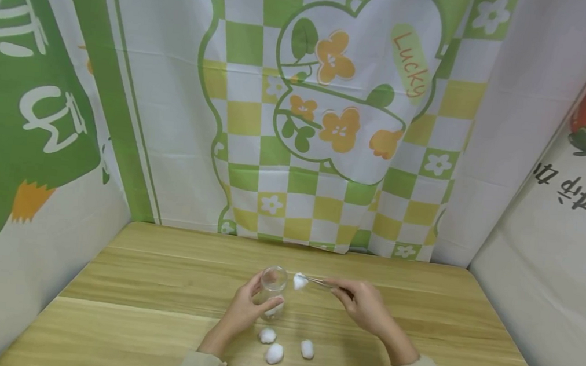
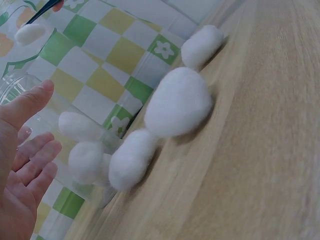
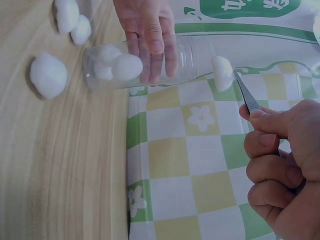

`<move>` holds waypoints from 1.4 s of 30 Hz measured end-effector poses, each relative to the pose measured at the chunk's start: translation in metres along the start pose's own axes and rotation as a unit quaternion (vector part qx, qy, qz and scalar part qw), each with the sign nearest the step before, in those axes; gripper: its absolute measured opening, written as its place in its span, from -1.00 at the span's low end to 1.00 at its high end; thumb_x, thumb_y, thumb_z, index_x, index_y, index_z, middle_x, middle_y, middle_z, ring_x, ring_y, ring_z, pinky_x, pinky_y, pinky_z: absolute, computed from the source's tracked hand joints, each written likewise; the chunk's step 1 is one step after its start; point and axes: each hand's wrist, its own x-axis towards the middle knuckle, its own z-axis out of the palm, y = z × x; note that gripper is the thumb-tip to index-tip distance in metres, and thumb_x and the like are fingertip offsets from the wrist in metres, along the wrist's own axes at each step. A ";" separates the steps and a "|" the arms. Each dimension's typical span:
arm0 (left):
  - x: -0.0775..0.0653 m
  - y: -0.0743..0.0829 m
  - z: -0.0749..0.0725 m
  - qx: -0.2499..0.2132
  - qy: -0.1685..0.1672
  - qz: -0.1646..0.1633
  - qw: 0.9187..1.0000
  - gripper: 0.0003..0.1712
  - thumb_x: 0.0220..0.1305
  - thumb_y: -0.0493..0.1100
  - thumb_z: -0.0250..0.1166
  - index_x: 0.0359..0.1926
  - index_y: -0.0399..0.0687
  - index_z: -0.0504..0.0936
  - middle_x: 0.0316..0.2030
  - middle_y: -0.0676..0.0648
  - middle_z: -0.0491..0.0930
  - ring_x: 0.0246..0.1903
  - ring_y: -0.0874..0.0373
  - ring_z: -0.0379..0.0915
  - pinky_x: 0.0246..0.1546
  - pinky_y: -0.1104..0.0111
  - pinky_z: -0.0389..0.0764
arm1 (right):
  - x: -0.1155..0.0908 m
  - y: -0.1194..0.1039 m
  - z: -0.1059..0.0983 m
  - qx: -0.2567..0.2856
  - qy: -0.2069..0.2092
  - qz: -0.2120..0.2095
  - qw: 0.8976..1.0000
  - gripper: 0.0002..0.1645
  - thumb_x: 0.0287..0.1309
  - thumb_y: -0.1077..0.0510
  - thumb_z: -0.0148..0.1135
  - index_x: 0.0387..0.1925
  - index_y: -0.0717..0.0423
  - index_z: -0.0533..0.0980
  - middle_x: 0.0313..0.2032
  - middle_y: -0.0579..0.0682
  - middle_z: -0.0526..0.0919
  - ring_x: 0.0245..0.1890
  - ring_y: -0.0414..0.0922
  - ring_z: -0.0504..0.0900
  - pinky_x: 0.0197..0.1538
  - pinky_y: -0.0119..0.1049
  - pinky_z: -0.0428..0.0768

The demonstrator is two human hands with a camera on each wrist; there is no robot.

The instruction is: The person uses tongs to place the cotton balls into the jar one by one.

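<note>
My left hand (image 1: pixel 244 311) holds a clear, lidless jar (image 1: pixel 273 289) upright on the table, thumb on one side and fingers on the other. Inside, cotton balls (image 3: pixel 126 67) lie at the bottom of the jar. My right hand (image 1: pixel 365 310) pinches metal tweezers (image 3: pixel 248 98), whose tips grip another cotton ball (image 1: pixel 299 281). That ball hangs just right of the jar's open mouth, near rim height and apart from it. Nearer me on the table lie three loose cotton balls: one (image 1: pixel 267 336) by the jar, a larger one (image 1: pixel 274 354), and one to the right (image 1: pixel 307 349).
The wooden table (image 1: pixel 158 287) extends to both sides of the hands. Behind its far edge hangs a green-and-yellow checked cloth (image 1: pixel 272 181). Printed cloth walls stand at the left (image 1: pixel 26 125) and right (image 1: pixel 555 241).
</note>
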 end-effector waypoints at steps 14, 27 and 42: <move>0.000 -0.001 0.001 -0.005 0.001 0.005 1.000 -0.10 0.13 -0.06 0.41 0.42 -0.19 0.19 0.33 -0.26 0.39 0.36 -0.22 0.28 0.41 -0.09 0.30 | 0.010 -0.007 0.004 -0.003 0.023 -0.035 0.999 -0.72 0.22 0.26 0.20 -0.05 0.11 0.65 -0.72 -0.07 0.47 -0.72 -0.49 0.09 -0.67 -0.61 0.15; 0.001 -0.001 0.000 -0.004 -0.003 -0.008 1.000 -0.08 0.15 -0.06 0.40 0.43 -0.21 0.16 0.36 -0.29 0.33 0.37 -0.24 0.25 0.42 -0.08 0.29 | 0.022 -0.016 0.015 -0.003 0.025 -0.044 0.999 -0.72 0.24 0.23 0.19 -0.04 0.09 0.65 -0.70 -0.07 0.50 -0.73 -0.48 0.11 -0.67 -0.61 0.17; 0.001 0.001 0.000 -0.012 -0.012 0.004 1.000 -0.16 0.18 -0.07 0.37 0.40 -0.19 0.21 0.32 -0.31 0.38 0.35 -0.30 0.26 0.38 -0.19 0.28 | 0.030 -0.019 0.027 0.013 0.010 -0.042 0.999 -0.71 0.26 0.23 0.18 0.00 0.08 0.64 -0.64 -0.05 0.58 -0.73 -0.48 0.14 -0.66 -0.61 0.19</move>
